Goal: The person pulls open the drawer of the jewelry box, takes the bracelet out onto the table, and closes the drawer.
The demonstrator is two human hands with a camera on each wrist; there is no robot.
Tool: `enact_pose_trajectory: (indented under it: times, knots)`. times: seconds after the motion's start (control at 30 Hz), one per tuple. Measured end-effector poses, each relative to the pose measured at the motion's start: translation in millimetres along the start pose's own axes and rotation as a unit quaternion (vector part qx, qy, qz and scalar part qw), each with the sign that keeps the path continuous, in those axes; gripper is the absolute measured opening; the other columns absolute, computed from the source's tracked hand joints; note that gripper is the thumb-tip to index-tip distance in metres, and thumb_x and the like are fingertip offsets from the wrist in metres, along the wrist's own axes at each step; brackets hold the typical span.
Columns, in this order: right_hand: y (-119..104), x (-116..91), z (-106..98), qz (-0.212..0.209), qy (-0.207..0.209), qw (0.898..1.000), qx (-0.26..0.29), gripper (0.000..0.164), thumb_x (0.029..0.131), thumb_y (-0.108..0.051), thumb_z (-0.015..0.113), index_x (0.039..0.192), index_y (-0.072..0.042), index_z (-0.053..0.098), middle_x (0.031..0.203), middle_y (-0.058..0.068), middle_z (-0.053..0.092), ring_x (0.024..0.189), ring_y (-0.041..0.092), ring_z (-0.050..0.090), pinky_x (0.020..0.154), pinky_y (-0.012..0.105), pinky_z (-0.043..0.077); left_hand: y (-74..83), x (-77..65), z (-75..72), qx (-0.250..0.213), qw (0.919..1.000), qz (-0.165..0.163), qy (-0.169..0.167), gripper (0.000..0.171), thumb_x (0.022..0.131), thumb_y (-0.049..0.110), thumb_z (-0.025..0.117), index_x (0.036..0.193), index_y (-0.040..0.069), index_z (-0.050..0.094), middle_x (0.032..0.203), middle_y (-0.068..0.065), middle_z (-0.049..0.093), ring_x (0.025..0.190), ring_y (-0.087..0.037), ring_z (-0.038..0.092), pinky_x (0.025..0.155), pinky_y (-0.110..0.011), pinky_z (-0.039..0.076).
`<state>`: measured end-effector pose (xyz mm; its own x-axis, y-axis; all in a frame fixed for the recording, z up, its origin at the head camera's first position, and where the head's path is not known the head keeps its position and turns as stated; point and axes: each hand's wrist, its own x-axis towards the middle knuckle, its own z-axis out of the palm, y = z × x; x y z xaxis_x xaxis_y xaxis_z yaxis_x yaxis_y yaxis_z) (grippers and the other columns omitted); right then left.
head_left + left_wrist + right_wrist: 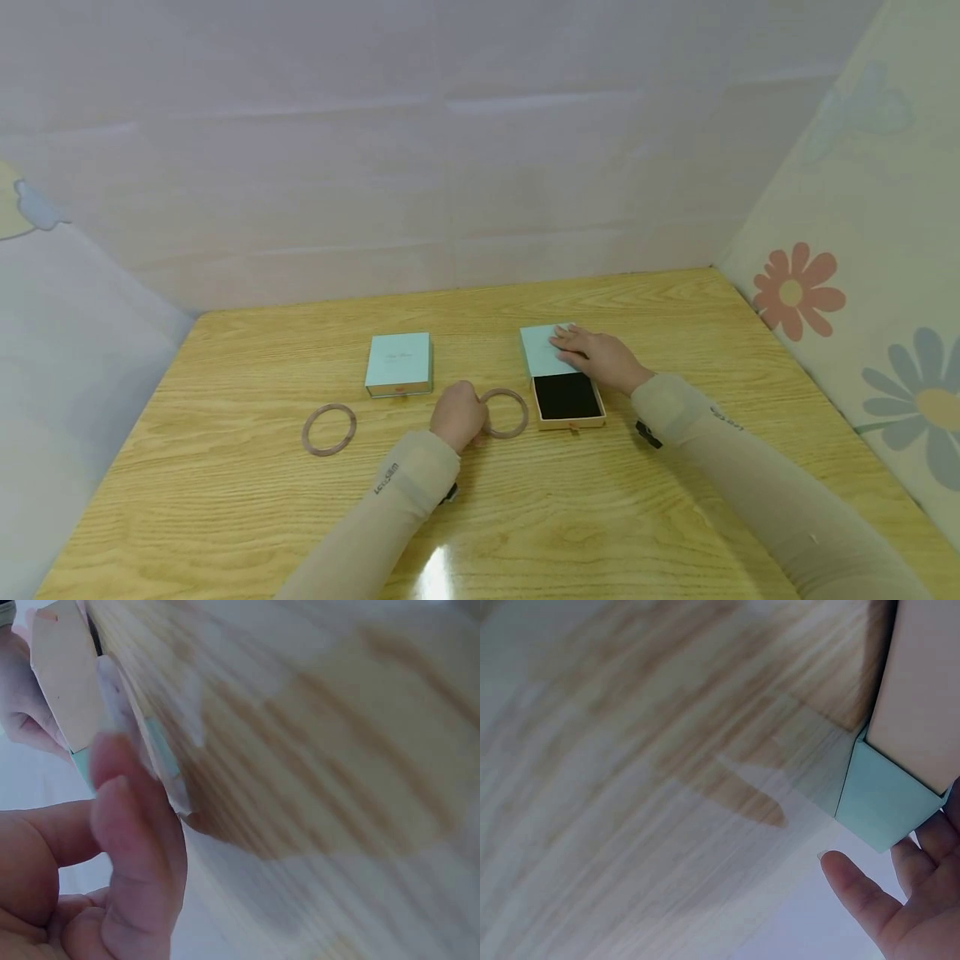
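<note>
My left hand [459, 414] pinches the left side of a pale mauve bangle [506, 412], low over the table. In the left wrist view, the curled fingers and thumb [131, 847] meet at the bangle's blurred edge [114, 686]. To the right of it, a light-blue drawer box [542, 350] has its drawer [567, 397] pulled out toward me, showing a black lining. The fingers of my right hand [600, 358] rest on top of the box's sleeve. In the right wrist view, the right thumb [859, 889] stands apart from the sleeve [885, 791].
A second light-blue box [399, 364], closed, sits to the left on the wooden table [247, 508]. In front of it and further left lies another mauve bangle [329, 430]. Pale cloth walls [450, 192] border the table at the back and both sides.
</note>
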<state>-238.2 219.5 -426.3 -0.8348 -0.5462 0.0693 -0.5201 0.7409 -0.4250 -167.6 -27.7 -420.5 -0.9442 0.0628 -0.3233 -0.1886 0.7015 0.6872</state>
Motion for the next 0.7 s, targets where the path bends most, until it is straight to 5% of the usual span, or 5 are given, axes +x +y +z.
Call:
enact_pose_trajectory:
  times: [0.43, 0.7]
  knots:
    - [-0.7, 0.1, -1.1, -0.002, 0.000, 1.000, -0.001, 0.040, 0.100, -0.015, 0.054, 0.136, 0.005, 0.052, 0.143, 0.022, 0.044, 0.135, 0.040, 0.037, 0.107, 0.055, 0.033, 1.9, -3.3, -1.2, 0.043, 0.9989, 0.017, -0.007, 0.011, 0.091, -0.004, 0.058, 0.085, -0.011, 0.065, 0.056, -0.014, 0.061, 0.042, -0.018, 0.058, 0.034, -0.016, 0.035]
    - [-2.0, -0.3, -1.8, -0.007, 0.004, 1.000, 0.003, 0.040, 0.100, -0.014, 0.055, 0.135, 0.005, 0.052, 0.143, 0.022, 0.044, 0.134, 0.041, 0.037, 0.106, 0.055, 0.034, 7.1, -13.3, -0.9, 0.083, 0.9943, 0.052, 0.042, 0.021, 0.097, 0.007, 0.059, 0.093, -0.013, 0.062, 0.059, -0.008, 0.055, 0.044, -0.013, 0.050, 0.038, -0.021, 0.042]
